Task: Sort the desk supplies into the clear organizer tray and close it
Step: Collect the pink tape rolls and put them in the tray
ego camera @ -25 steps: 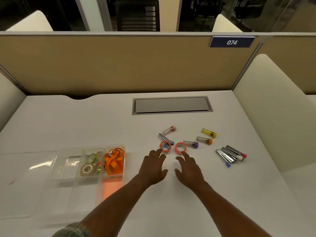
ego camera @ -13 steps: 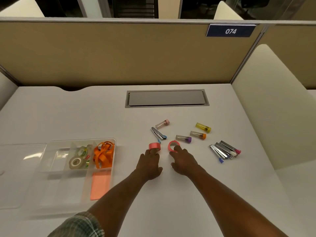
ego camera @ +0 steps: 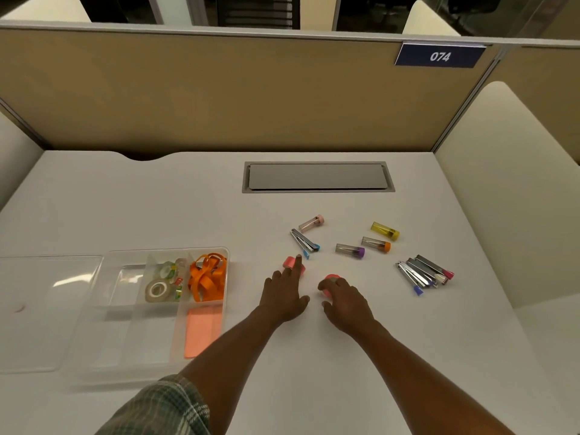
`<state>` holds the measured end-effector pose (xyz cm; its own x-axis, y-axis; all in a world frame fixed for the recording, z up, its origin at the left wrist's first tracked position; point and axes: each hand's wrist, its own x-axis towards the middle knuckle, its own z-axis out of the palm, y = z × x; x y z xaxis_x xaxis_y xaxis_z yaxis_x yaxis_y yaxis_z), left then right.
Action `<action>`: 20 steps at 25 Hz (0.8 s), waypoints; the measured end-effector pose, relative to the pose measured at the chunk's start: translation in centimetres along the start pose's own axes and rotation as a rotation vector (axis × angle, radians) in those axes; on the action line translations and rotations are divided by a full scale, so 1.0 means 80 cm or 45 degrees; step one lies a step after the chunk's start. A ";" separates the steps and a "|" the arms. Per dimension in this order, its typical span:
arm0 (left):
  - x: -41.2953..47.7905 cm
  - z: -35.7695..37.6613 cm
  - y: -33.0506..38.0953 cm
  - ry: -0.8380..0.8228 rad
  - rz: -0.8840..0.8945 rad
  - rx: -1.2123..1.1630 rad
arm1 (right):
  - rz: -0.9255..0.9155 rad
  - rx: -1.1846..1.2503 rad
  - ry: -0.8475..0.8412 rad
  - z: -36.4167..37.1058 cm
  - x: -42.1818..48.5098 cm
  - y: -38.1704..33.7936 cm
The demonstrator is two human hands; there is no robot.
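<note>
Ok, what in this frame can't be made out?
- Head view: right pink tape roll, mostly under the right hand; whether it is gripped is unclear.
- Left pink tape roll, partly behind the left hand; contact unclear.
- Capped tubes: contents too small.
- Lid: cut off by the left edge.

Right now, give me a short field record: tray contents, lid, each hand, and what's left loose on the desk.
tray: open, on the desk's left
tray contents: tape rolls, orange ribbon, pink pad
lid: flat on the desk, left of the tray
left hand: fingers on a pink tape roll
right hand: covering a second pink roll
loose: capped tubes, one clip, a pile of clips
</note>
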<state>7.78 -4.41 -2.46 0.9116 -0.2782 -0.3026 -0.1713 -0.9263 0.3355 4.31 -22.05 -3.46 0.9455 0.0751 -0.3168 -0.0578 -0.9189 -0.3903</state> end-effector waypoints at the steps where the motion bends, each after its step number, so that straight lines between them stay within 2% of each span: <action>1: 0.003 -0.002 -0.003 0.015 -0.005 -0.032 | 0.018 0.029 0.021 0.002 -0.002 -0.004; 5: 0.004 -0.008 -0.014 0.161 -0.058 -0.241 | 0.170 0.204 0.136 0.001 -0.006 -0.026; 9: -0.008 -0.023 -0.021 0.266 -0.051 -0.334 | 0.324 0.531 0.277 -0.014 0.000 -0.067; 11: -0.023 -0.043 -0.027 0.315 -0.022 -0.485 | 0.386 0.764 0.299 -0.023 0.004 -0.097; 14: -0.055 -0.078 -0.055 0.403 -0.104 -0.763 | 0.333 0.994 0.324 -0.027 0.007 -0.152; 17: -0.092 -0.112 -0.114 0.478 -0.207 -0.827 | 0.247 1.114 0.236 -0.018 0.008 -0.213; 20: -0.130 -0.136 -0.185 0.497 -0.346 -0.825 | 0.159 1.094 0.102 0.000 0.010 -0.272</action>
<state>4.87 14.93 5.45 0.9756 0.1561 -0.1546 0.2174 -0.5836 0.7824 6.29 -2.02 4.76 0.9338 -0.0639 -0.3520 -0.3541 -0.3056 -0.8839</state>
